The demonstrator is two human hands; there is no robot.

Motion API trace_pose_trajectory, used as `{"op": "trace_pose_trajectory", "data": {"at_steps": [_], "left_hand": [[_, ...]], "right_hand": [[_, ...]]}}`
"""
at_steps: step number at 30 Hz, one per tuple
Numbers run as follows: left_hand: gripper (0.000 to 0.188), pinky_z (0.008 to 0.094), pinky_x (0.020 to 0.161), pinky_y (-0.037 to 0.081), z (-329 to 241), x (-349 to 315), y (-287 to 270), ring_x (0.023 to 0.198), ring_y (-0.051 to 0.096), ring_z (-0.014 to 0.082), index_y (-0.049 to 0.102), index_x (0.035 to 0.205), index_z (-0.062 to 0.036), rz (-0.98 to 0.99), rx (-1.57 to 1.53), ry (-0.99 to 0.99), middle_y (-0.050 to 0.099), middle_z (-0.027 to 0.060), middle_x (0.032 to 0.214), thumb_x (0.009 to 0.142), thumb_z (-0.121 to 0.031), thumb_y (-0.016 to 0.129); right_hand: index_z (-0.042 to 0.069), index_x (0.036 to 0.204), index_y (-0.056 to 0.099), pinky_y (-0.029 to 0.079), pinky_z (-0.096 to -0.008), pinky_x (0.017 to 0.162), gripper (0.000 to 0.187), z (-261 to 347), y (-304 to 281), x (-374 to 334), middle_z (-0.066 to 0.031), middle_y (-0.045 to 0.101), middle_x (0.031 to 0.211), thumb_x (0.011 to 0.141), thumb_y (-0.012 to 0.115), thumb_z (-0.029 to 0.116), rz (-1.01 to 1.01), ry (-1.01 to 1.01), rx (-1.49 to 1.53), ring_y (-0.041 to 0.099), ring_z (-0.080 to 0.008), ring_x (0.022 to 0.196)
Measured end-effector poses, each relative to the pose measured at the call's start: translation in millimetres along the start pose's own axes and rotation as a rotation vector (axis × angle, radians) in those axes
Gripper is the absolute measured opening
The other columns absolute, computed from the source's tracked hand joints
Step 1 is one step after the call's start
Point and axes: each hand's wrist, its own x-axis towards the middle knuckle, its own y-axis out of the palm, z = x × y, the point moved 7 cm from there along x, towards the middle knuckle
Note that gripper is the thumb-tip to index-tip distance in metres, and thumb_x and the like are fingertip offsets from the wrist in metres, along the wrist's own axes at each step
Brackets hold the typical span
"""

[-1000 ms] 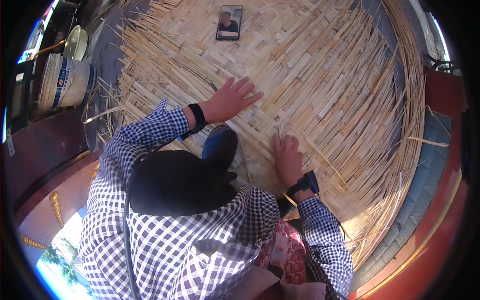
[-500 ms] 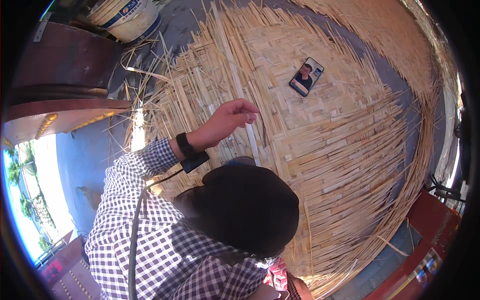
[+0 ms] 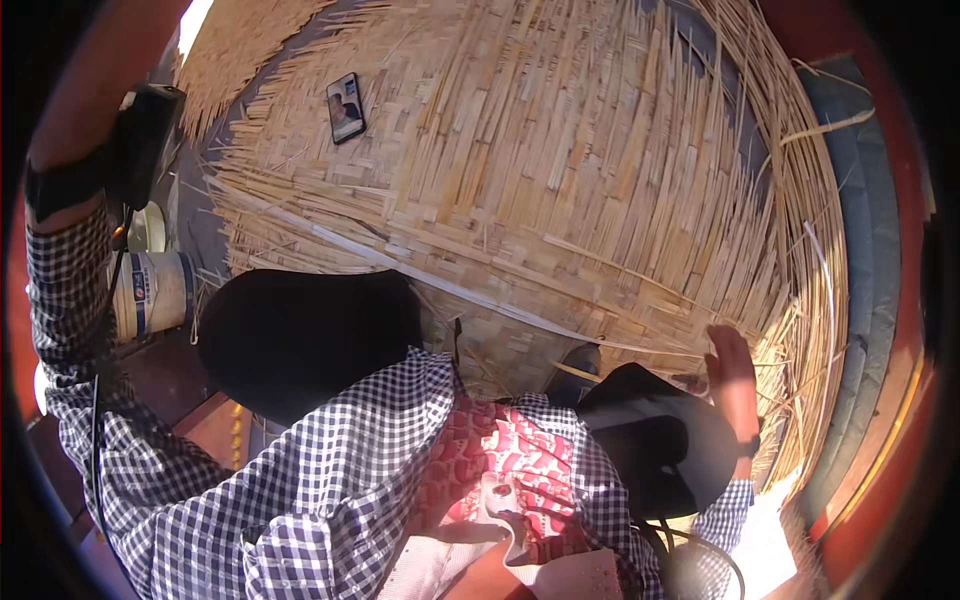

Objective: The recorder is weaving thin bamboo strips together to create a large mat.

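Right hand (image 3: 735, 378), four o'clock: fingers extended; left hand (image 3: 112, 75), ten (grip: can't tell). I'd lay pale strip (image 3: 503, 308) flat.

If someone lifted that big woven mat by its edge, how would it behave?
The woven mat would probably flex rather than stay rigid, being made of thin, flat interlaced strips. Its loose strip ends, jutting out unevenly, might snag or splay. The phone lying on it would likely slide if the mat tilted.
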Motion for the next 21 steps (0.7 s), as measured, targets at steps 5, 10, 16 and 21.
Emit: {"op": "trace_pose_trajectory", "data": {"at_steps": [5, 10, 16, 21], "left_hand": [[0.024, 0.029, 0.085, 0.05, 3.7, 58.9, 193.7, 0.099, 0.065, 0.0132, 0.064, 0.117, -0.0057, 0.529, -0.149, 0.107, 0.068, 0.003, 0.103, 0.101, -0.019, 0.053], [0.054, 0.043, 0.094, 0.046, 43.1, -53.0, 354.1, 0.11, 0.058, 0.0352, 0.049, 0.136, -0.0045, 0.841, 0.015, 0.062, 0.061, 0.0201, 0.116, 0.09, -0.027, 0.067], [0.081, 0.0471, 0.102, 0.039, 105.2, -131.8, 448.6, 0.125, 0.042, 0.0368, 0.043, 0.141, -0.0069, 0.274, 0.222, -0.429, 0.047, 0.0167, 0.133, 0.072, -0.024, 0.082], [0.056, 0.0459, 0.092, 0.043, 108.9, -139.5, 457.2, 0.113, 0.049, 0.0331, 0.055, 0.117, -0.0093, 0.089, 0.19, -0.341, 0.053, 0.0136, 0.116, 0.069, -0.019, 0.081]], "right_hand": [[0.007, 0.134, 0.05, 0.046, -0.0406, 0.098, 0.046, 30.9, 149.3, 64.2, -0.0161, 0.058, 0.123, 0.088, 0.059, 0.006, 0.241, -0.394, 0.245, 0.056, -0.0352, 0.114], [0.014, 0.146, 0.038, 0.049, -0.0363, 0.094, 0.051, -9.1, 228.1, 69.7, -0.0109, 0.062, 0.117, 0.098, 0.054, 0.016, 0.461, 0.174, 1.316, 0.06, -0.023, 0.109], [0.014, 0.149, 0.031, 0.05, -0.0357, 0.09, 0.051, -56.6, 161.2, 84.2, -0.0078, 0.059, 0.11, 0.103, 0.048, 0.027, -0.075, 0.209, 2.265, 0.059, -0.0199, 0.101], [0.013, 0.143, 0.038, 0.048, -0.0343, 0.092, 0.046, 39.9, 99.9, 106.6, -0.0078, 0.058, 0.112, 0.101, 0.052, 0.023, 0.765, -0.057, 1.297, 0.059, -0.0197, 0.105]]}}
